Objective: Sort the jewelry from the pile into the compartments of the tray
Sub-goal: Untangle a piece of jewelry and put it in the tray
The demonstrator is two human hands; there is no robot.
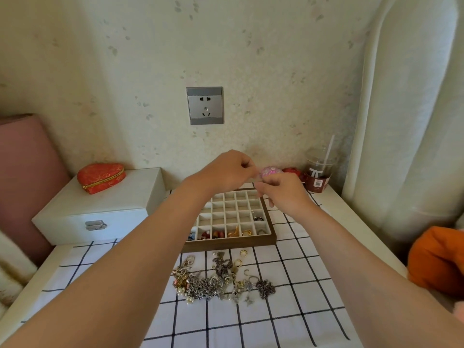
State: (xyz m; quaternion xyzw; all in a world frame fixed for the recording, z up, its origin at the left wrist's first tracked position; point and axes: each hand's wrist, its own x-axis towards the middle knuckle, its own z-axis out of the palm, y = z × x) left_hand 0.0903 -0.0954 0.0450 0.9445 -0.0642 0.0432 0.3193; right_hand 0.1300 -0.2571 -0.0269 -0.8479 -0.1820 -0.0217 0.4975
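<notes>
The wooden tray (228,243) with cream compartments lies on the checked cloth. Its front row holds beads, gold pieces and rings, and one more ring (258,218) sits a row behind on the right. The jewelry pile (221,280) of chains, pearls and charms is spread in front of the tray. My left hand (226,169) and my right hand (283,194) hover over the tray's far right corner. Their curled fingertips meet and pinch something too small to make out.
A white latched box (100,209) stands left of the tray with a red heart-shaped case (101,178) on top. A pink glittery object (270,172) and a lidded cup with a straw (319,174) stand by the wall. Orange fabric (437,259) lies at the right edge.
</notes>
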